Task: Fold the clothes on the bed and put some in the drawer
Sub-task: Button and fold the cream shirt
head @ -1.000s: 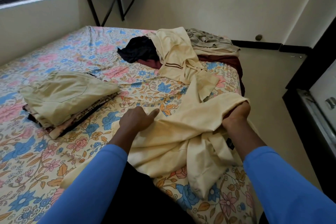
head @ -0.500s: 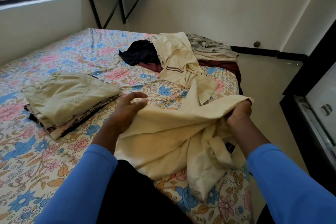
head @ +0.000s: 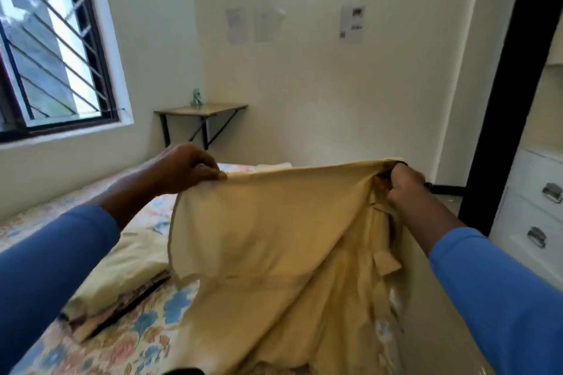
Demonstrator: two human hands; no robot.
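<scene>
A large cream-yellow garment [head: 283, 246] hangs stretched in the air in front of me, above the floral bed [head: 128, 341]. My left hand [head: 185, 167] pinches its top edge at the left corner. My right hand [head: 405, 186] grips the bunched top edge at the right. The cloth's lower part drapes down toward the bed and hides the rest of the unfolded clothes. A stack of folded clothes [head: 122, 274] with a cream piece on top lies on the bed at the left. White drawers [head: 536, 213] with metal handles stand at the right.
A small wall-mounted table [head: 201, 111] with a green figure stands at the far wall behind the bed. A barred window [head: 51, 52] is at the left. A dark door frame [head: 499, 94] rises beside the drawers. Papers hang on the far wall.
Both hands have lifted the cream garment up off the bed and pulled it taut between them. My view has tilted up toward the far wall.
</scene>
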